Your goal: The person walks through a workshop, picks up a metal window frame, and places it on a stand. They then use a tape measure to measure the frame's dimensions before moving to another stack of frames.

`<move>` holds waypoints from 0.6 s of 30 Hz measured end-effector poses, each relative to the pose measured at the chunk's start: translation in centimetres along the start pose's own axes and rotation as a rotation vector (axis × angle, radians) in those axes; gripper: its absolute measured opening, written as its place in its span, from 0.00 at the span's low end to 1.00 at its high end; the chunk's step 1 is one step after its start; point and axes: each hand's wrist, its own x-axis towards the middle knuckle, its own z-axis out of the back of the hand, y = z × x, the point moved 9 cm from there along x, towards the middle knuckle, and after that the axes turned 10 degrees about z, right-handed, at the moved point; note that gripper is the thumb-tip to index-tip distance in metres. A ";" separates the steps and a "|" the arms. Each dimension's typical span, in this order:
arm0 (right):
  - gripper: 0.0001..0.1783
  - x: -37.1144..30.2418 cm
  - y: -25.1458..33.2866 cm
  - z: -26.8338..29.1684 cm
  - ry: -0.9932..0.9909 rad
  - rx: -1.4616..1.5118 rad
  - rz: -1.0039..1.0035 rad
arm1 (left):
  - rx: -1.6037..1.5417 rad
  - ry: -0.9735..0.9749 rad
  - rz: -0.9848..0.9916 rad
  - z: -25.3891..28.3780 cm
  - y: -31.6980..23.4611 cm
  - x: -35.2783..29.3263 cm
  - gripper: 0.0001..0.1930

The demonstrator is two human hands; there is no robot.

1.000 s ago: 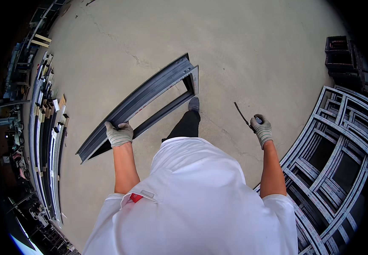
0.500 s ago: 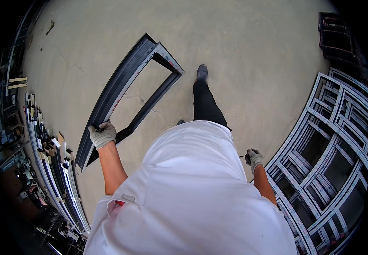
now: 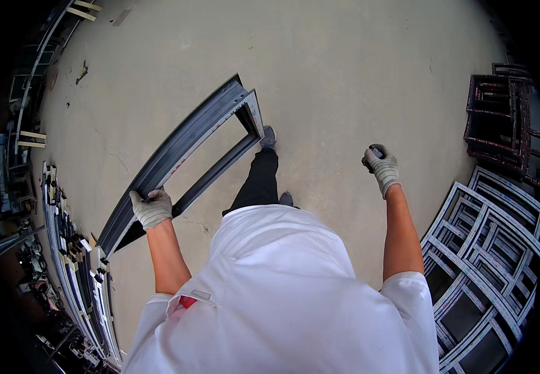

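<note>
My left hand [image 3: 151,209], in a light work glove, is closed round the side of a dark grey window frame [image 3: 189,144]. The long rectangular frame hangs tilted at my left, with its far end close to my forward shoe [image 3: 268,137]. White film with red marks runs along one of its edges. Out to the right, my gloved right hand [image 3: 381,167] is closed round a small dark object [image 3: 369,163], mostly hidden by the fingers, so its kind cannot be made out.
Stacked white-filmed window frames [image 3: 469,268] lie at the right, with dark reddish frames [image 3: 497,121] beyond them. Long profiles [image 3: 73,268] lie bundled at the left. Farther up that side stands a rack [image 3: 23,118] with pale wooden strips. Concrete floor [image 3: 326,75] stretches ahead.
I have stepped forward, and the stacks at both sides have shifted back past me. My right hand has swung forward and up. The window frame stays in my left hand.
</note>
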 end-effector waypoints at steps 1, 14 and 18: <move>0.18 3.5 2.0 -0.7 0.002 -0.025 0.043 | 0.025 0.003 -0.033 -1.7 0.5 2.7 0.20; 0.15 16.0 -4.2 0.5 -0.185 0.296 -0.717 | -0.004 -0.012 0.144 -38.8 21.5 19.4 0.19; 0.15 28.0 -0.8 0.5 -0.157 0.246 -0.733 | 0.001 0.081 0.119 -52.7 27.0 23.6 0.19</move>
